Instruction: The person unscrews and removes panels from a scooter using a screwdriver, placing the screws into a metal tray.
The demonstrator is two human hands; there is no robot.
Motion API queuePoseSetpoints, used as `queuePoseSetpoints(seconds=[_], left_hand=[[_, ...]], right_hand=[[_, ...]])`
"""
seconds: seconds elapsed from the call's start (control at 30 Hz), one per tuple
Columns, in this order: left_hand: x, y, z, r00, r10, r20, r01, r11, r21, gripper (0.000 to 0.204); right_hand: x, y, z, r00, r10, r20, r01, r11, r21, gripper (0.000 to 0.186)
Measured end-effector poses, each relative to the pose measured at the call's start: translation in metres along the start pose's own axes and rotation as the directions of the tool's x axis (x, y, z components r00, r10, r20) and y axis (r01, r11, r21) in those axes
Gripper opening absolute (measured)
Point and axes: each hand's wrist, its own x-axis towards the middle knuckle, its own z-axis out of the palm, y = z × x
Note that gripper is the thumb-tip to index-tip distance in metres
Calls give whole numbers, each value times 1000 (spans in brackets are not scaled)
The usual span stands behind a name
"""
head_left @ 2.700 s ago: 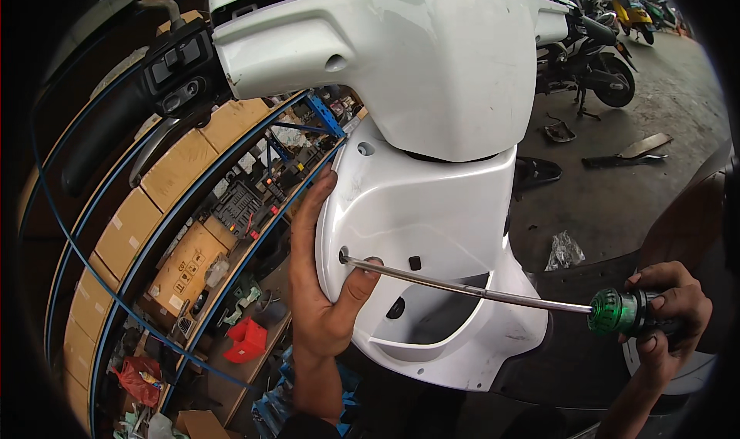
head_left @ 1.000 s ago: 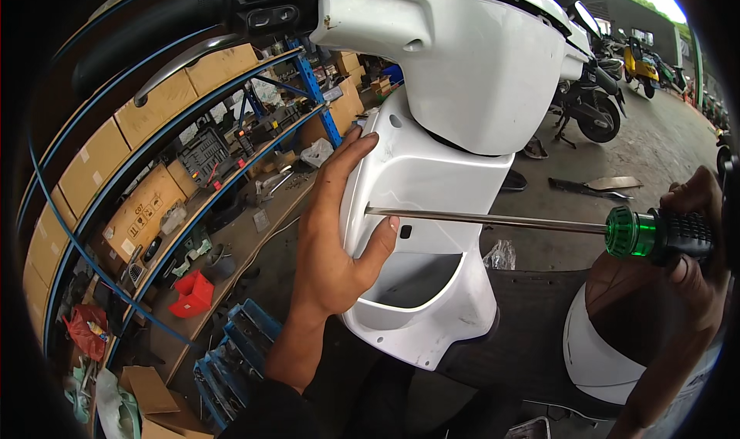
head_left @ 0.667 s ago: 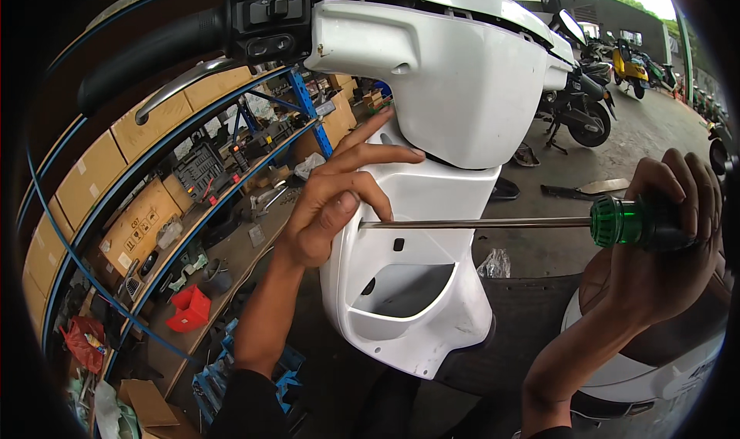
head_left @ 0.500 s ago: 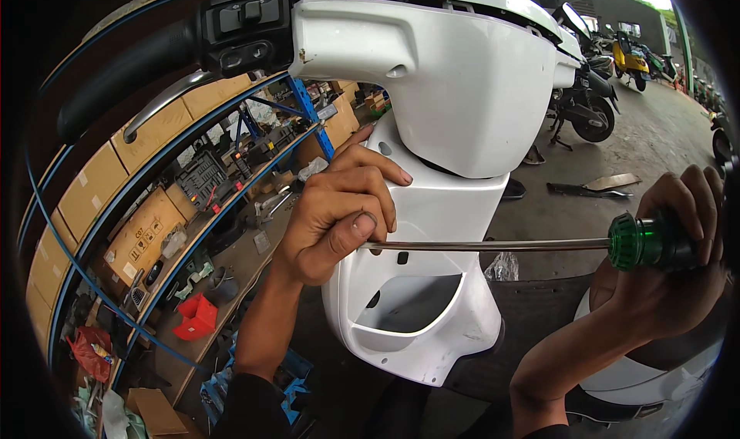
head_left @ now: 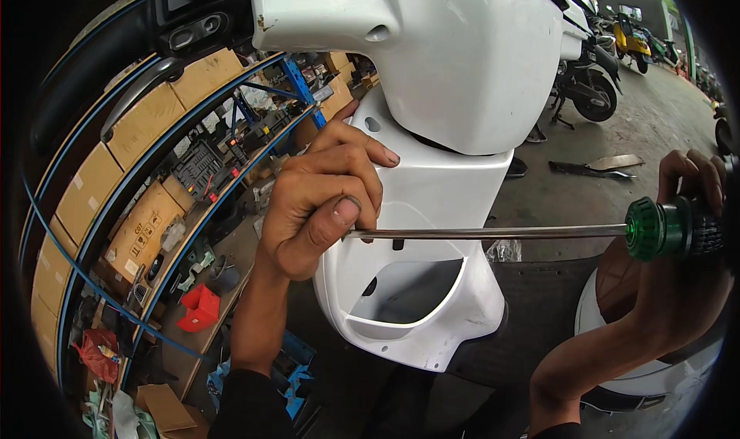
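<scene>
A long screwdriver (head_left: 493,233) with a bright metal shaft and a green and black handle lies level across the front of a white scooter leg-shield panel (head_left: 451,185). Its far end sits between the thumb and curled fingers of my left hand (head_left: 324,200), which hides the tip. The index finger of that hand reaches onto the upper part of the panel. At the right edge, my right hand (head_left: 690,181) has its fingers curled over the handle's rear; part of the grip is dark and hard to see. Below the shaft is the panel's open storage pocket (head_left: 416,292).
Above hang the white handlebar cover (head_left: 470,69) and the black left grip (head_left: 92,69) with its brake lever. On the left, blue-framed shelving (head_left: 304,84) holds cardboard boxes, tools and a red bin (head_left: 198,308). A parked motorcycle (head_left: 590,88) stands behind at right.
The scooter has shifted up and slightly left in view. My right hand's fingers have moved on the handle, baring more of it. My left hand still pinches the shaft end.
</scene>
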Motion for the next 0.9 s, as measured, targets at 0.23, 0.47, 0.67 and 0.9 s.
queuePoseSetpoints(seconds=[0.23, 0.47, 0.67, 0.9], left_hand=[[3, -1, 1, 999, 35, 9, -35, 999, 14, 38], [2, 0, -1, 999, 52, -1, -52, 998, 25, 37], [5, 4, -2, 999, 36, 19, -37, 998, 52, 37], [7, 3, 2, 999, 45, 7, -45, 998, 38, 37]], right_hand=[[4, -17, -23, 995, 36, -90, -91, 658, -747, 35], [1, -51, 9, 986, 165, -28, -40, 73, -997, 47], [1, -39, 39, 994, 106, 41, 45, -37, -998, 56], [23, -68, 54, 865, 466, -187, -371, 341, -864, 51]])
